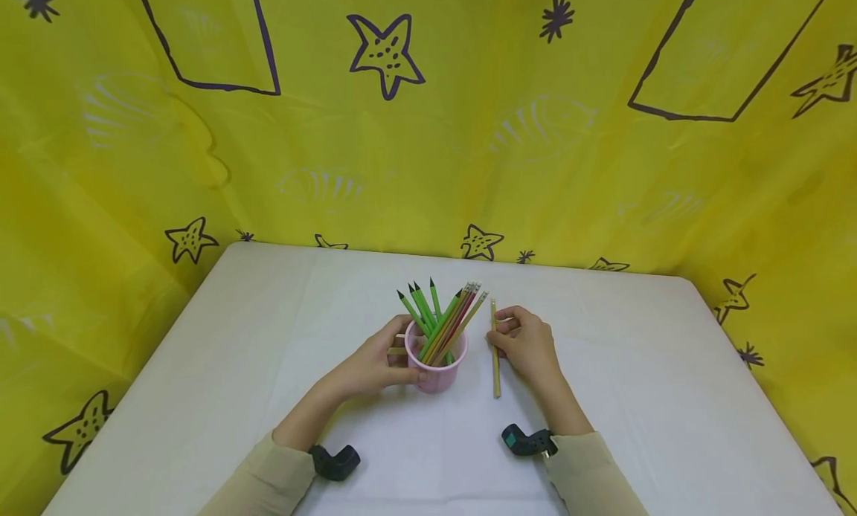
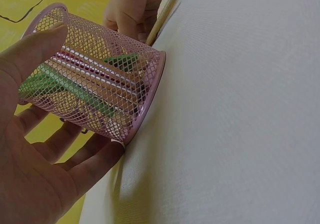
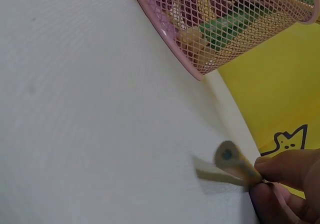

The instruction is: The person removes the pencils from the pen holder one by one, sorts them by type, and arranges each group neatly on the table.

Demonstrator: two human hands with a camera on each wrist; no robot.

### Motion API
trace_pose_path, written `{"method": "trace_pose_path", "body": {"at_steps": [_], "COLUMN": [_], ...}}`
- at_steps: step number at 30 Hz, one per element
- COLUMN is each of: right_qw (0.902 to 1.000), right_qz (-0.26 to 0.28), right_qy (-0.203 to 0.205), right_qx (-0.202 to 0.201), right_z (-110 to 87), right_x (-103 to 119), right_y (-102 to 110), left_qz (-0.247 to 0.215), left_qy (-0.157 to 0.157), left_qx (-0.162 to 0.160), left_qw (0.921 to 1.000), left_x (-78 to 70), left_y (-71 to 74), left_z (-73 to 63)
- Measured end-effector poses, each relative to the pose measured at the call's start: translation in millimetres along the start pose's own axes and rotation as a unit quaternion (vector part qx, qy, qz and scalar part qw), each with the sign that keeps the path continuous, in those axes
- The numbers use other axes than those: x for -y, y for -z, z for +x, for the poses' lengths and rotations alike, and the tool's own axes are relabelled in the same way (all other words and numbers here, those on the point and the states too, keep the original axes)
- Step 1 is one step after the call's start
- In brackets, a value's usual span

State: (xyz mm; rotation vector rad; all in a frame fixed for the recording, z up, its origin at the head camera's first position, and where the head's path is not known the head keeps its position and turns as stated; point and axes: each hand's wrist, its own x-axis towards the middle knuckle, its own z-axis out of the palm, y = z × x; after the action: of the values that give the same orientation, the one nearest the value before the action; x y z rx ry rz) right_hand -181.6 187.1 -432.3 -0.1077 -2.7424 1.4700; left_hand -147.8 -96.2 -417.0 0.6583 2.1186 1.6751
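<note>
Cup (image 1: 437, 382) near pencil (image 1: 496, 375), yellow cloth (image 1: 428, 144) behind

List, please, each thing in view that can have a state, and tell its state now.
Cup: upright on the table, held.
Green pencils: in the cup, sharpened, points up.
Tan and red pencils: leaning in the cup, blunt ends up.
Single pencil: outside the cup, pinched, near end unsharpened.
Left hand: holds the cup.
Right hand: pinches the single pencil.
Yellow cloth: hanging, wrinkled.
</note>
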Motion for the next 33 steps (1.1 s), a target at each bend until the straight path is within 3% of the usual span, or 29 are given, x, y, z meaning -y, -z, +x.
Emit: {"method": "trace_pose_path", "body": {"at_steps": [7, 22, 28, 33], "right_qw": [0.9999, 0.9996, 0.9957, 0.9833], "right_qz": [-0.011, 0.021, 0.080, 0.151], "right_qy": [0.003, 0.001, 0.014, 0.039], "right_qx": [0.004, 0.020, 0.044, 0.094], "right_z": [0.1, -4.0, -6.8, -12.1], "right_x": [0.0, 13.9, 25.5, 36.4], "right_y": [0.8, 16.4, 20.5, 23.9], "left_qz": [-0.001, 0.001, -0.001, -0.002], "left_qy": [-0.002, 0.005, 0.006, 0.006], "left_qx": [0.000, -0.002, -0.001, 0.000], "left_qw": [1.0000, 1.0000, 1.0000, 1.0000], "left_x": [-0.6, -0.8, -0.5, -0.1], "left_y": [-0.4, -0.7, -0.4, -0.3], "left_z": [0.0, -0.2, -0.5, 0.0]}}
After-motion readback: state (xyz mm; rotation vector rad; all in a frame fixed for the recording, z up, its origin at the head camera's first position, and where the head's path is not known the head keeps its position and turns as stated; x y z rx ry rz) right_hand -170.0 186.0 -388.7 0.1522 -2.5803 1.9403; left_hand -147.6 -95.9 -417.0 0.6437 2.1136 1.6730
